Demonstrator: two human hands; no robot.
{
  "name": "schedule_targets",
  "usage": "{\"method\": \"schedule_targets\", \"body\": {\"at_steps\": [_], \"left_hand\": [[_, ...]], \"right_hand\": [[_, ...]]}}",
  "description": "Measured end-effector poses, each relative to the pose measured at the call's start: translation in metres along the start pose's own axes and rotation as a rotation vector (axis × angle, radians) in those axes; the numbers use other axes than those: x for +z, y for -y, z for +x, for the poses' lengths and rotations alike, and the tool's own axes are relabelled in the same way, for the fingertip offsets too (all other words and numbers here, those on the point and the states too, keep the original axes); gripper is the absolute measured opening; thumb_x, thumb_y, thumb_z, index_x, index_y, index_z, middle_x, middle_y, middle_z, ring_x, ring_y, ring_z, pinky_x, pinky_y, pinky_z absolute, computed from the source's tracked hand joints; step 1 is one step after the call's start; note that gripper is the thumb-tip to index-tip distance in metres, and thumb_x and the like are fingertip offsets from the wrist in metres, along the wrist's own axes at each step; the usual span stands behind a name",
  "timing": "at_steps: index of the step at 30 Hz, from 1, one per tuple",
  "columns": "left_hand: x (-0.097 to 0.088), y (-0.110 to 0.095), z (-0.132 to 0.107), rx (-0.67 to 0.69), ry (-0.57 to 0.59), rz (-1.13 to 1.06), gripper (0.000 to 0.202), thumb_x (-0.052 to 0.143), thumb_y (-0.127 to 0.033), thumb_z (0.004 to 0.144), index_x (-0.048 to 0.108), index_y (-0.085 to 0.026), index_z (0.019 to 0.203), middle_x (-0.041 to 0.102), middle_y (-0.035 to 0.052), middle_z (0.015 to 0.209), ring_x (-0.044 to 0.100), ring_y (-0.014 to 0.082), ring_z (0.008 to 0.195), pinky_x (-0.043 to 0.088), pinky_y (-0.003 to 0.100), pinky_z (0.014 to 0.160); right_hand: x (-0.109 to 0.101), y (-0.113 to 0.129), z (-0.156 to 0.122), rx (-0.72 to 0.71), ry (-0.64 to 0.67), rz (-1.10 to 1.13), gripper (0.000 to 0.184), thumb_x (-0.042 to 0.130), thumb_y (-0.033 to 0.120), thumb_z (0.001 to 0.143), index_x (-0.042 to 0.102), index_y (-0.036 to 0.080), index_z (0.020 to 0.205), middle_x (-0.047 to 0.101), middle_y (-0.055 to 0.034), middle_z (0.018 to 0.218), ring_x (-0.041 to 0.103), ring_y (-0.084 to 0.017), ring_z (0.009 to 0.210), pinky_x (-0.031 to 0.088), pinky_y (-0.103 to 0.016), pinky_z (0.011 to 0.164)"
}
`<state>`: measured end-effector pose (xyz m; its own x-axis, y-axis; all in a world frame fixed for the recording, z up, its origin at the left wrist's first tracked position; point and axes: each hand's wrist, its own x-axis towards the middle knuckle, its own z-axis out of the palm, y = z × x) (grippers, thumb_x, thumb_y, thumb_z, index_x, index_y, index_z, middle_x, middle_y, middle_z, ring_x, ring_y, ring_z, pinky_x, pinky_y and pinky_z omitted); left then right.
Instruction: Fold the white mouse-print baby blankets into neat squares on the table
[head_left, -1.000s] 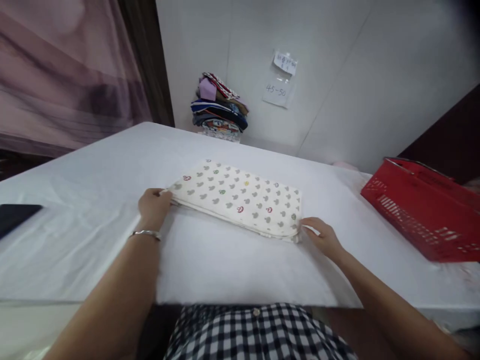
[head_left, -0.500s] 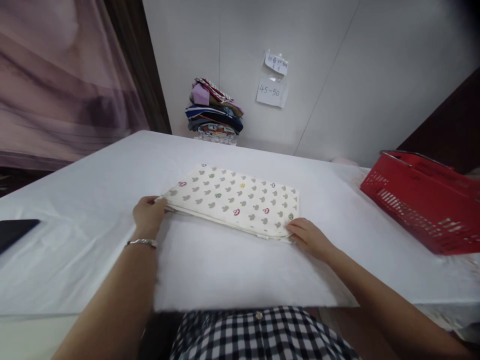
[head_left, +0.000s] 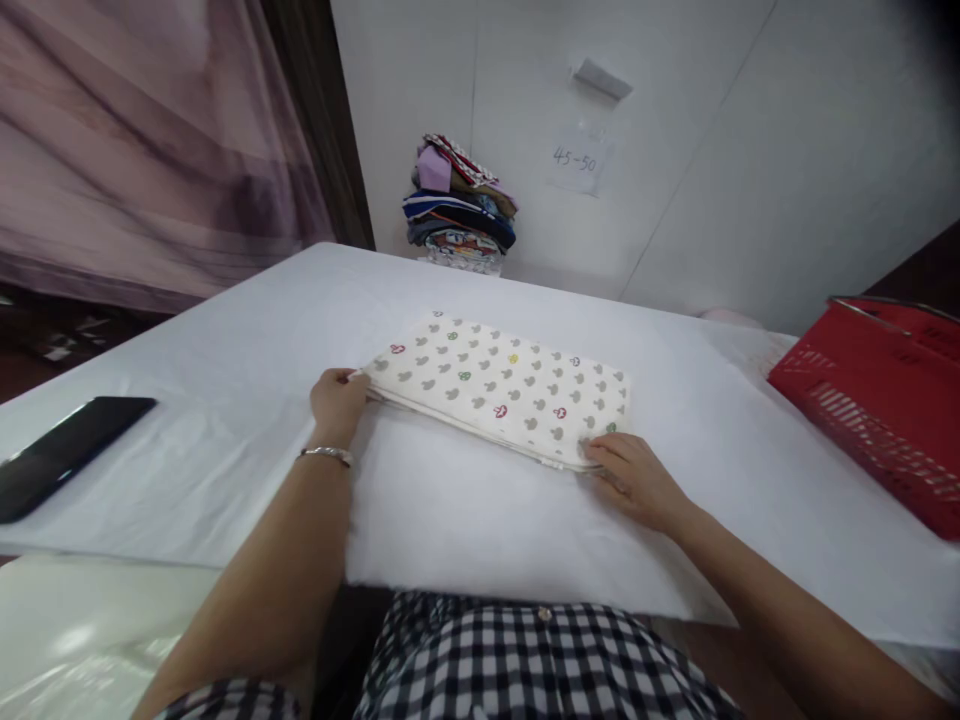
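A folded cream cloth (head_left: 495, 385) with a print of grey, red, green and yellow mushrooms lies flat on the white-covered table, its layers showing along the near edge. My left hand (head_left: 339, 402) is closed on the cloth's near left corner, thumb and fingers pinching it. At the near right corner, my right hand (head_left: 637, 478) grips the edge with its fingertips on top; part of the thumb is hidden. A bracelet circles my left wrist.
A black phone (head_left: 67, 450) lies on the table (head_left: 247, 340) at the left. At the right stands a red plastic basket (head_left: 885, 400). A stack of folded clothes (head_left: 461, 215) rises at the table's back edge, by a wall with paper notes (head_left: 577, 162).
My view has turned a little left, bringing more of the phone into sight. My right fingertips have shifted slightly left along the cloth's edge. The left hand keeps its corner.
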<state>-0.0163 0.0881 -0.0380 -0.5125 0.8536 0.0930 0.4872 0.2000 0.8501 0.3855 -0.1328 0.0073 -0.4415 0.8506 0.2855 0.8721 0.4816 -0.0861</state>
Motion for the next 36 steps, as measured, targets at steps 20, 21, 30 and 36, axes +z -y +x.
{"method": "schedule_targets", "body": {"at_steps": [20,21,30,36], "left_hand": [[0.000,-0.003,-0.004,-0.037,0.053,-0.062,0.031,0.056,-0.025,0.064,0.061,-0.014,0.092,0.061,0.0026,0.072,0.057,0.0152,0.064,0.047,0.028,0.062],[0.000,-0.003,-0.003,-0.037,0.052,-0.070,0.030,0.056,-0.024,0.064,0.061,-0.014,0.092,0.061,0.0025,0.071,0.057,0.0154,0.064,0.047,0.028,0.063],[0.001,-0.001,-0.001,-0.017,0.033,-0.081,0.027,0.058,-0.022,0.061,0.062,-0.016,0.088,0.060,0.0023,0.069,0.058,0.0167,0.065,0.048,0.030,0.064],[0.001,-0.001,-0.002,-0.022,0.045,-0.086,0.028,0.058,-0.022,0.062,0.062,-0.015,0.089,0.060,0.0021,0.068,0.058,0.0169,0.065,0.048,0.031,0.064]], "right_hand": [[0.007,0.014,0.022,0.228,0.088,0.049,0.032,0.032,0.033,0.093,0.063,0.026,0.088,0.065,-0.0020,0.088,0.060,-0.016,0.078,0.048,-0.027,0.062],[0.006,0.014,0.022,0.221,0.089,0.049,0.033,0.032,0.032,0.093,0.063,0.025,0.087,0.065,-0.0020,0.087,0.060,-0.015,0.077,0.048,-0.026,0.062],[0.018,0.014,0.010,0.114,-0.092,-0.199,0.030,0.036,0.024,0.093,0.066,0.020,0.094,0.065,-0.0064,0.093,0.057,-0.016,0.083,0.044,-0.026,0.062],[0.012,0.024,0.016,0.051,0.066,-0.230,0.028,0.038,0.028,0.092,0.065,0.020,0.091,0.063,-0.0066,0.088,0.055,-0.017,0.080,0.042,-0.027,0.064]]}}
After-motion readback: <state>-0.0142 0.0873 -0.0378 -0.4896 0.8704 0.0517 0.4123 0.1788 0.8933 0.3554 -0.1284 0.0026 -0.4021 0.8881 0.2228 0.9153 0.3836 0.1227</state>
